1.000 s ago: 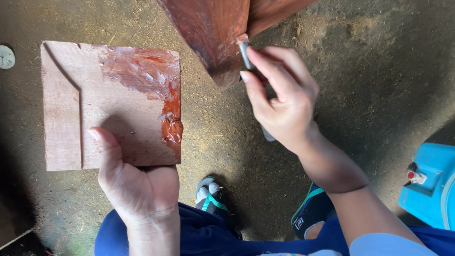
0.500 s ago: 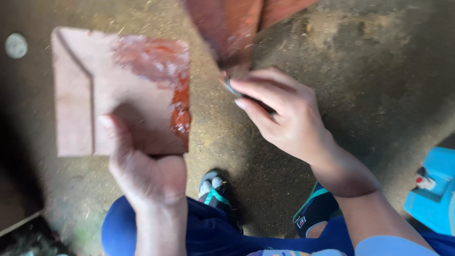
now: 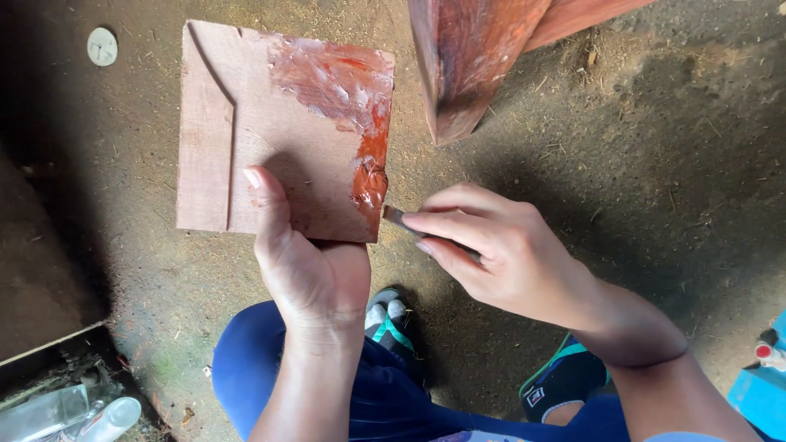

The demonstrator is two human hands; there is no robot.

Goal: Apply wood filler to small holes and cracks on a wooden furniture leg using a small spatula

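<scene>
My left hand [image 3: 307, 262] holds a square wooden board [image 3: 246, 123] from below, thumb lying on its top face. Reddish-brown paste [image 3: 352, 98] is smeared over the board's upper right corner and down its right edge. My right hand [image 3: 499, 254] pinches a small flat scraper blade [image 3: 395, 215], whose tip sits at the board's lower right edge, next to the paste. A reddish wooden piece [image 3: 467, 57] with a pointed lower end stands above my right hand, not touched by either hand.
The ground is dusty earth with sawdust. A small white round lid [image 3: 102, 46] lies at the upper left. My sandalled feet [image 3: 565, 381] are below. A blue container [image 3: 761, 385] is at the right edge, clear bottles [image 3: 74, 413] at the lower left.
My right hand moved down from the reddish wooden piece to the board's right edge, carrying the scraper. The left hand kept holding the board.
</scene>
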